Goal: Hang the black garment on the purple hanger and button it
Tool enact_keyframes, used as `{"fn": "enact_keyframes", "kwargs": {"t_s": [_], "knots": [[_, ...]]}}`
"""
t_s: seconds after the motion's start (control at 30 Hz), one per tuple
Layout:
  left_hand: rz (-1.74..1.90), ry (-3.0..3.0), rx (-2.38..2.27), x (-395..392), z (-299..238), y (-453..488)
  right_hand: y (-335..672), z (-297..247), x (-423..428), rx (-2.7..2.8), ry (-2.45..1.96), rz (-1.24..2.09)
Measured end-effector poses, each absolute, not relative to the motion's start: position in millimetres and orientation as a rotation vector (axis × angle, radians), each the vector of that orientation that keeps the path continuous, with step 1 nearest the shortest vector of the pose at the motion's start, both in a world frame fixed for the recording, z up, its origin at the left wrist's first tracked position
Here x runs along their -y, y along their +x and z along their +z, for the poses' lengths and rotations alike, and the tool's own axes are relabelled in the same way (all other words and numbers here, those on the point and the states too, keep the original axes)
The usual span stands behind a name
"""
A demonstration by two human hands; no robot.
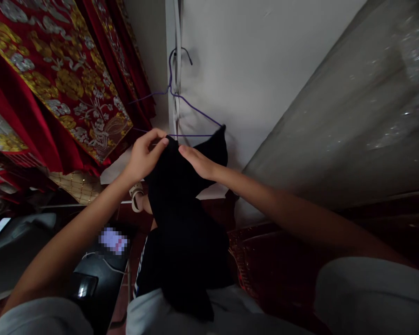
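A purple wire hanger [197, 110] hangs from a pale strap [177, 28] against the wall. Black cloth, apparently a garment [181, 200], drapes from one corner of the hanger down over my lap. My left hand [143, 156] pinches the garment's top edge between thumb and fingers, just below the hanger's bottom bar. Close beside it, my right hand [200, 164] grips the same cloth, thumb on top and the other fingers hidden behind the fabric. Dark folds hide how the cloth lies on the hanger.
Red embroidered cloths [73, 83] hang at the left. A black surface [101, 274] at lower left carries a phone with a lit, blurred screen [113, 240] and a cable. Plastic sheeting [335, 125] leans at the right. A sandalled foot [137, 197] shows below.
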State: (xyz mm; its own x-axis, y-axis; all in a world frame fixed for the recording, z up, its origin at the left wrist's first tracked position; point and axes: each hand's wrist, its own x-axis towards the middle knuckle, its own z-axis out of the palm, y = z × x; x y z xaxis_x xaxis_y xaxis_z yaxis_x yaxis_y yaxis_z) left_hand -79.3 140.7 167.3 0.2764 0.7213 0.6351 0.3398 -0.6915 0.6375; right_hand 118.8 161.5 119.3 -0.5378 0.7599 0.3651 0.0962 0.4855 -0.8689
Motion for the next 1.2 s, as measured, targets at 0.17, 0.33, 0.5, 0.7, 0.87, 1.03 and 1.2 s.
{"fn": "enact_keyframes", "kwargs": {"t_s": [0.17, 0.33, 0.5, 0.7, 0.87, 1.03, 1.2], "knots": [[1.172, 2.139, -0.914, -140, 158, -69, 100, 160, -130, 1.608, -0.655, 1.617], [0.375, 2.126, -1.128, -144, 123, -105, 121, 180, -133, 1.792, -0.806, 1.464], [0.006, 2.56, -1.379, -151, 112, -164, 145, 176, -179, 1.875, -0.951, 0.556], [0.011, 2.673, -1.803, -140, 145, -176, 139, 127, -253, 1.596, -1.301, 0.833], [-0.012, 2.501, -1.941, -146, 142, -174, 160, 120, -261, 1.668, -1.487, 0.508], [0.556, 2.515, -1.845, -168, 136, -165, 176, 141, -238, 1.658, -1.488, 0.425], [1.325, 2.575, -1.506, -192, 163, -138, 166, 145, -211, 1.67, -1.442, 0.557]]}}
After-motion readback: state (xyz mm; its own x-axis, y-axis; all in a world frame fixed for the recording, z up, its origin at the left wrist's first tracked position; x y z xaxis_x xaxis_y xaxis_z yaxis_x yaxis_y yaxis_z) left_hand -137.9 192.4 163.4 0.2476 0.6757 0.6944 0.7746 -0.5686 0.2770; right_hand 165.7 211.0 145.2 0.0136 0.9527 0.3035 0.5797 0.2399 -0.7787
